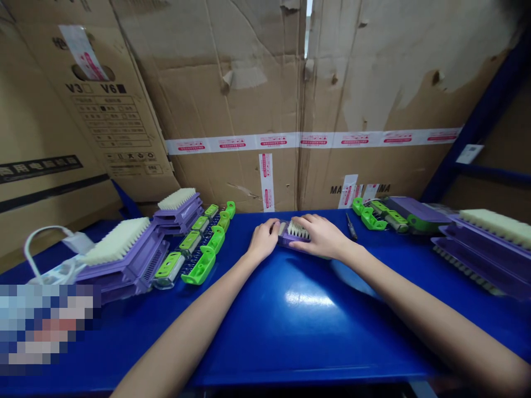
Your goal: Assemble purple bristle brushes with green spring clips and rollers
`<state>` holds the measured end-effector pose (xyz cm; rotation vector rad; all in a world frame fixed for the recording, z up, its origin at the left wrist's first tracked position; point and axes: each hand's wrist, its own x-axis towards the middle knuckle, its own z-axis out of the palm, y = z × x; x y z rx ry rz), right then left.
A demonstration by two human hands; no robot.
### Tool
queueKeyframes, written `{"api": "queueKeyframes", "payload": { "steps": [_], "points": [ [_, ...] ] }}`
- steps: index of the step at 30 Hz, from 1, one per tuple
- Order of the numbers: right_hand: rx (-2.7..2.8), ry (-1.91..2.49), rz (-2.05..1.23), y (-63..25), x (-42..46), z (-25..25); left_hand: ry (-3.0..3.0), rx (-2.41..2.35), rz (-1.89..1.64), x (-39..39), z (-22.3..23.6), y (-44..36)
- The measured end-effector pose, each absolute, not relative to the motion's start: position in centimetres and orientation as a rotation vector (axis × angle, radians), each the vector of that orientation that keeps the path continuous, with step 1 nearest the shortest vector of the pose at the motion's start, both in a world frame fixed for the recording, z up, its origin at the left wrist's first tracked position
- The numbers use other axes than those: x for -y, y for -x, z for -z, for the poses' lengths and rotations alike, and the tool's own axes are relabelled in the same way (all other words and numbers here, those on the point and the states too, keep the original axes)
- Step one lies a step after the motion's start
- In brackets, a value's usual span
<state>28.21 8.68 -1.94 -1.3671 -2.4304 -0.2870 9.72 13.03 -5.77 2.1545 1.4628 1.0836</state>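
Near the back middle of the blue table, a small purple part with rows of whitish, tooth-like strips (299, 231) lies between both hands. My left hand (264, 241) closes its thumb and fingers on the left end. My right hand (322, 236) is curled over the right end and covers much of it. A bit of green shows under the right palm. To the right of that hand lies a slim dark tool, perhaps a screwdriver (351, 226); its tip cannot be made out.
Purple trays with cream ridged blocks are stacked at left (120, 243) and right (493, 226). Beside the left stack stand rows of bright green brackets (203, 265) and clear-cased green pieces (169, 270). More green brackets (370, 216) lie at right. A white power strip (62, 268) and taped cardboard (232, 99) border the blue table (265, 331).
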Motion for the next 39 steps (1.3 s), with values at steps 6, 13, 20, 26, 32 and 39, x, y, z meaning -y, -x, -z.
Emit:
{"api": "queueKeyframes", "payload": {
  "steps": [6,13,20,26,32,39],
  "points": [
    [2.491,1.597,0.305,-27.7,-8.9,1.9,-2.142,-1.435,-1.097,-13.0,5.7,-9.8],
    [2.432,1.658,0.241,-28.7,-9.0,0.6,-2.06,-1.504,-1.145,-12.8,5.6,-9.8],
    [2.199,1.791,0.394,-33.6,-10.3,-2.2,-2.047,-1.477,-1.172,-13.1,6.0,-9.6],
    [1.884,2.121,0.441,-39.2,-10.3,-5.5,-2.331,-1.598,-1.0,-12.1,5.7,-9.8],
    [1.529,2.389,0.362,-44.2,-10.7,-7.1,-2.638,-1.57,-0.633,-10.9,4.9,-10.3],
    [1.256,2.556,0.221,-48.1,-11.6,-7.6,-2.667,-1.591,-0.592,-11.0,5.0,-10.3]
  ]
}}
